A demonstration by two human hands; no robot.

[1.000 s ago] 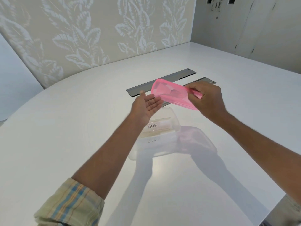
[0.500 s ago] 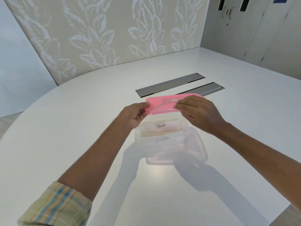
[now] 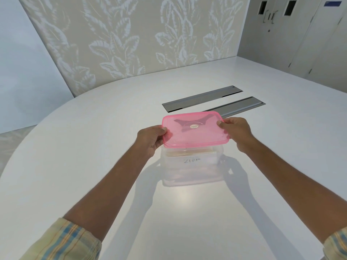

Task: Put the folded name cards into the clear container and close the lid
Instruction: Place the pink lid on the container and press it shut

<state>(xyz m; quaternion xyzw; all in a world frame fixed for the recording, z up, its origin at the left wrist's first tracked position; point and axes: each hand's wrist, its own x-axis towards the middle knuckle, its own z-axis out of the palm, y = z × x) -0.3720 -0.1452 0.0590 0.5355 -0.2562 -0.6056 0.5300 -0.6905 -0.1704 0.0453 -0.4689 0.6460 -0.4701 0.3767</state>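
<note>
Pink translucent plastic caught the eye first: the lid [image 3: 194, 130] sat level over the top of the clear container [image 3: 191, 166], held at its two short ends. The left hand [image 3: 150, 139] gripped the left end, thumb on the upper face near the corner and the other fingers curled beneath the rim. The right hand [image 3: 237, 133] did likewise at the right end, thumb tip pressed on the lid's corner. Whether the lid was snapped down all round I could not tell; its near edge lay along the container's rim.

Through the container's front wall the folded name cards [image 3: 191, 153] showed as a pale stack, and handwriting reading something like "ZEBRA" was visible on one of them lower down. The container stood on the white table [image 3: 93, 147], just in front of two grey recessed panels [image 3: 201, 98] set into the tabletop. Both forearms were bare, with rolled plaid sleeves [image 3: 62, 241] at the bottom corners. Beyond the table stood a wall with a leaf pattern [image 3: 122, 40].
</note>
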